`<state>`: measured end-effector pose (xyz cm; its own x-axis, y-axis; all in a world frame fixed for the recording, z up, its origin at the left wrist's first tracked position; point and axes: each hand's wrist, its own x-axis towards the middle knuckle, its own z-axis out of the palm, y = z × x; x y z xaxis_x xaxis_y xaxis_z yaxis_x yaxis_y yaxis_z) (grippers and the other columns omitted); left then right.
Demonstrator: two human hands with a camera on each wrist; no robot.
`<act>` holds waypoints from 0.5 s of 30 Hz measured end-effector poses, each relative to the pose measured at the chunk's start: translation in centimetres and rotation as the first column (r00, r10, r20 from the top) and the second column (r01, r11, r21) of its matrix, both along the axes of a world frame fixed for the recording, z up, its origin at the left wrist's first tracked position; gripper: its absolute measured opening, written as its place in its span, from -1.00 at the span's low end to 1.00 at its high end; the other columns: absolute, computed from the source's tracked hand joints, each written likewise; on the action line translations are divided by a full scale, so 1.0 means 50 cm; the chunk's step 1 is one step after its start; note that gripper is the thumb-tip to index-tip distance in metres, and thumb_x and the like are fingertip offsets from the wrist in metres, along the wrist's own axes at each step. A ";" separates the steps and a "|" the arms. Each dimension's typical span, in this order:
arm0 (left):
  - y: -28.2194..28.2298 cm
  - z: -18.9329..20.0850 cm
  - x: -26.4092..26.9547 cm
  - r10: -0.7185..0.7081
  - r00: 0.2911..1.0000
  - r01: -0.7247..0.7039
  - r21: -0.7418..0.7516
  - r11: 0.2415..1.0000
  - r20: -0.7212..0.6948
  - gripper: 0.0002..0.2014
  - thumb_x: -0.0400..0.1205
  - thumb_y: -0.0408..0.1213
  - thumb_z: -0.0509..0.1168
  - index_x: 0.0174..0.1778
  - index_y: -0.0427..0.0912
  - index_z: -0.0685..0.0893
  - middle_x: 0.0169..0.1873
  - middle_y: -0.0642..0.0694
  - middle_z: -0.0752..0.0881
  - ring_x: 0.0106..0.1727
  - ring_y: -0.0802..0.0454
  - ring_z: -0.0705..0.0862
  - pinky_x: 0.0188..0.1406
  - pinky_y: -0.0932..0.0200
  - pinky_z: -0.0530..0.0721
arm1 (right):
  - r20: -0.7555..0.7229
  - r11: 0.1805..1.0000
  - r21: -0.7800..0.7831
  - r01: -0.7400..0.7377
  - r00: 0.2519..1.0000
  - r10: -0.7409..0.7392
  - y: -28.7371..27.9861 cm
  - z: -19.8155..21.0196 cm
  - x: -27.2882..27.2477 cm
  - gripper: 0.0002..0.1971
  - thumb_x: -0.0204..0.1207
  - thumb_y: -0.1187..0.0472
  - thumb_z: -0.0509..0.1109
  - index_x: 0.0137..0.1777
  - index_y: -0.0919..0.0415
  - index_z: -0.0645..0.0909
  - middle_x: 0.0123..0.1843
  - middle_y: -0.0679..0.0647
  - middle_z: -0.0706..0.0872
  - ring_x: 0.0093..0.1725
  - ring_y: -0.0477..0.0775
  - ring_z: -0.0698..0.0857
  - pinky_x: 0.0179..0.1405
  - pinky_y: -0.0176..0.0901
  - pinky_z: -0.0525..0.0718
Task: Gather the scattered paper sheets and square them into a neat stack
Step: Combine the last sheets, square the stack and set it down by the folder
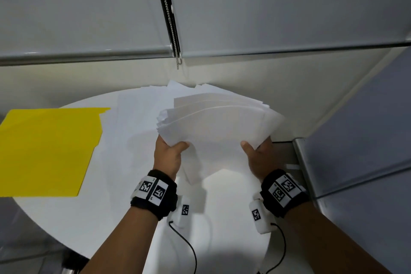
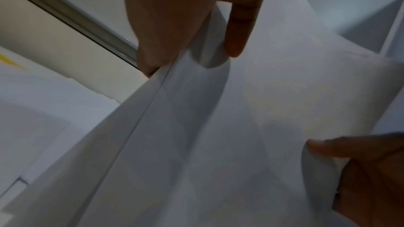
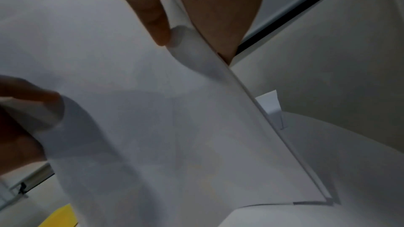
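Note:
Both hands hold a bundle of white paper sheets [image 1: 218,122] raised above the round white table [image 1: 222,211]. The sheets are uneven and fan out at the far edge, and one hangs lower near the left thumb. My left hand [image 1: 172,151] pinches the bundle's near left corner, thumb on top. My right hand [image 1: 253,151] pinches the near right corner the same way. In the left wrist view my left hand [image 2: 190,40] clamps the paper [image 2: 251,110]. In the right wrist view my right hand [image 3: 194,47] grips the paper's [image 3: 174,135] edge. More loose sheets [image 1: 133,122] lie flat on the table beyond.
A yellow folder [image 1: 49,151] lies on the table's left side, partly over the edge. A roller blind with a bead chain [image 1: 171,20] hangs behind the table. A grey metal ledge [image 1: 333,169] stands close on the right.

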<state>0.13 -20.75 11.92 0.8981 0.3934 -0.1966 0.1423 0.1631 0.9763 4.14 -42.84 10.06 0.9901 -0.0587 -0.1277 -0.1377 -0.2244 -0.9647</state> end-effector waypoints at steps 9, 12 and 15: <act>0.013 -0.001 -0.003 -0.018 1.000 0.018 0.020 1.000 0.007 -0.34 0.30 -0.46 0.40 0.38 -0.14 0.54 0.19 -0.22 0.73 0.22 -0.19 0.72 0.20 -0.14 0.70 | 0.051 0.994 -0.025 -0.102 0.993 0.103 -0.020 0.012 -0.007 -0.49 0.49 0.38 0.42 0.37 0.04 0.36 0.13 -0.14 0.61 0.15 -0.08 0.61 0.24 -0.24 0.52; 0.024 0.000 0.011 -0.001 1.000 0.001 -0.026 1.000 0.028 -0.28 0.19 -0.50 0.38 0.36 -0.21 0.53 0.20 -0.34 0.69 0.23 -0.32 0.68 0.05 -0.05 0.69 | -0.002 0.996 0.054 -0.078 0.997 0.078 -0.024 0.017 -0.004 -0.42 0.28 0.27 0.39 0.19 -0.28 0.31 0.12 -0.16 0.64 0.15 0.04 0.66 0.23 0.07 0.62; 0.017 0.011 0.027 -0.020 0.998 0.022 -0.022 1.000 0.052 -0.26 0.19 -0.51 0.37 0.37 -0.17 0.52 0.19 -0.30 0.71 0.21 -0.28 0.69 0.05 -0.04 0.70 | 0.007 0.987 0.109 -0.118 0.993 0.117 -0.019 0.016 0.004 -0.37 0.20 0.29 0.35 0.22 -0.26 0.29 0.18 -0.18 0.61 0.16 -0.09 0.65 0.21 0.03 0.61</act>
